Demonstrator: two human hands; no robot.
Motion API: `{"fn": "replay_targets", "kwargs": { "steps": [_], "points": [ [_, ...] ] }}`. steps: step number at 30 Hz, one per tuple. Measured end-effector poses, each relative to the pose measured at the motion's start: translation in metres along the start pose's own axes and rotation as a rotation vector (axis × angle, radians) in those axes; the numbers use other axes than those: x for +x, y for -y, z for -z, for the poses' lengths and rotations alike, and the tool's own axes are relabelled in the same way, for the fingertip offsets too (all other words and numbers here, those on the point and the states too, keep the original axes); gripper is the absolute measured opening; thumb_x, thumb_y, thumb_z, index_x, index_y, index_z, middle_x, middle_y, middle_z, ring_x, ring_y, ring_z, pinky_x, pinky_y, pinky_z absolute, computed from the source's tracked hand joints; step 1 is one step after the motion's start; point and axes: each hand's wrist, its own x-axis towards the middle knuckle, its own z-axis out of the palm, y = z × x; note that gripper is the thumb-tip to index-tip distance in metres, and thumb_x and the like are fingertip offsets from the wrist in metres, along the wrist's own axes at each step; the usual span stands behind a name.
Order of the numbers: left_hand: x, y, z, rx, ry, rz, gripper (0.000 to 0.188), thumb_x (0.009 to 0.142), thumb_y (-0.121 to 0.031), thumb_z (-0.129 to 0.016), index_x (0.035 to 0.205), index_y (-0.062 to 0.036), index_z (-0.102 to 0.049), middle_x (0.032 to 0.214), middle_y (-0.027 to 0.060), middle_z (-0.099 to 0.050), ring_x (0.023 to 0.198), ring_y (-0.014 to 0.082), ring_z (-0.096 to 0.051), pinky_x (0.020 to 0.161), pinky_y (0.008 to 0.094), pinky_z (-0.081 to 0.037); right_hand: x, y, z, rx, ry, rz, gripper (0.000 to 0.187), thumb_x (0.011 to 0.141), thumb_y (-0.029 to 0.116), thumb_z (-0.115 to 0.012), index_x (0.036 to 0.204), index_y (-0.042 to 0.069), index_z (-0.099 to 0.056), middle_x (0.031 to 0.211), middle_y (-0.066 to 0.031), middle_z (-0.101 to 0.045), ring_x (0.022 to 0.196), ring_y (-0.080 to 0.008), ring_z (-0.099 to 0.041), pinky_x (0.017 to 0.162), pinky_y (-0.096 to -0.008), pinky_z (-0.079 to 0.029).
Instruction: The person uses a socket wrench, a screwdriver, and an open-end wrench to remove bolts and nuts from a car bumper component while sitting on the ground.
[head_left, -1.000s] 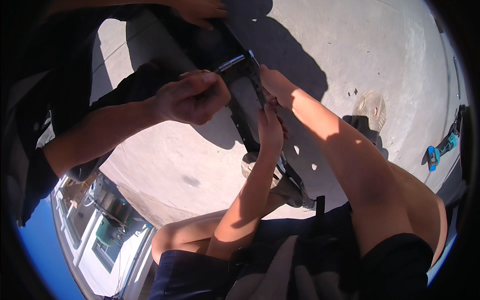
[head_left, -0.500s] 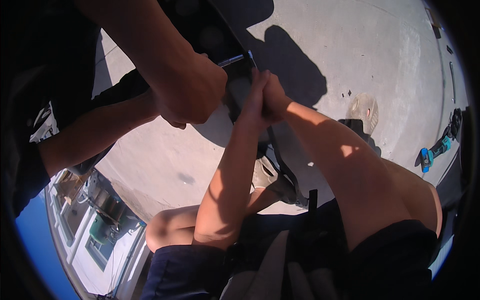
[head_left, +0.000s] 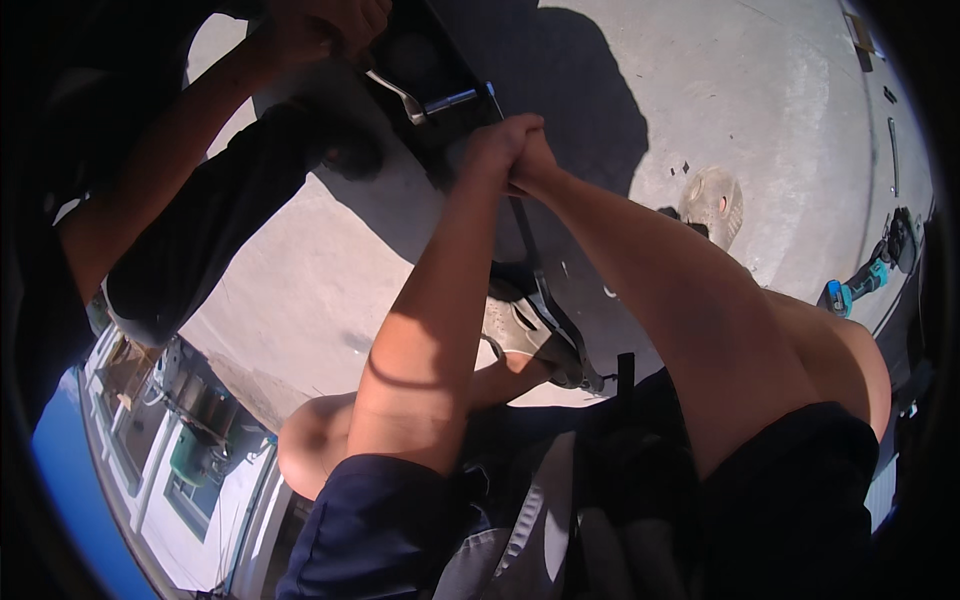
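The left hand (head_left: pixel 490 150) has come up off the lower length of the dark frame (head_left: pixel 525 228) and now lies clasped against the right hand (head_left: pixel 534 165). Together they close around the lower part of a silver tool (head_left: pixel 491 91), whose bright end pokes out just above the knuckles. The grip looks fully closed, with no visible gap, though which fingers press on metal and which on the other hand is hidden.

A chrome bar (head_left: pixel 451 101) runs leftward from beside that bright end and meets a silver handle (head_left: pixel 402 96). The co-worker's hands (head_left: pixel 345 22) have changed place too — a second ago a fist hung low, just left of the frame; now both hands are up near the top edge, at the far end of the handle, leaving it in plain sight.

For the work in hand, this suggests a steadier hold at the person's end, two hands sharing the load — and a handle swung to a different angle at the other.

The frame slopes down toward a pale shoe (head_left: pixel 512 326) on the concrete floor (head_left: pixel 780 110). A teal power tool (head_left: pixel 862 287) lies well apart, at the right.
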Motion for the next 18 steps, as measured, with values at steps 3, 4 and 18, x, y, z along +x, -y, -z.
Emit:
{"fn": "replay_targets", "kwargs": {
  "steps": [3, 4, 18],
  "points": [
    [0.018, 0.01, 0.01, 0.047, -0.067, 0.043, 0.081, 0.07, -0.036, -0.074, 0.133, 0.0039, -0.043, 0.133, 0.0243, -0.046, 0.113, 0.0399, -0.056, 0.077, 0.0527, -0.057, -0.004, -0.002, -0.003, -0.05, 0.097, 0.134, 0.014, 0.079, 0.013, -0.068, 0.087, 0.003, -0.062, 0.087, -0.0104, -0.064, 0.082, -0.0212, -0.065, 0.074, -0.0357, -0.052],
    [0.021, 0.015, 0.003, 0.064, -0.211, 0.051, 0.086, 0.069, -0.037, -0.074, 0.135, 0.0046, -0.039, 0.135, 0.0249, -0.044, 0.113, 0.0399, -0.056, 0.077, 0.0525, -0.057, -0.008, 0.009, -0.002, 0.162, 0.138, -0.031, 0.015, 0.078, 0.013, -0.069, 0.087, 0.003, -0.062, 0.087, -0.0102, -0.064, 0.082, -0.0214, -0.065, 0.074, -0.0355, -0.052],
    [0.042, 0.026, 0.012, 0.221, -0.091, -0.041, 0.084, 0.07, -0.045, -0.068, 0.132, 0.0067, -0.046, 0.137, 0.0243, -0.048, 0.117, 0.0395, -0.055, 0.091, 0.0455, -0.05, -0.017, 0.01, 0.004, 0.067, 0.068, -0.149, 0.034, 0.074, 0.024, -0.073, 0.097, 0.002, -0.062, 0.099, -0.0155, -0.065, 0.095, -0.0298, -0.065, 0.079, -0.0373, -0.052]
  ]
}}
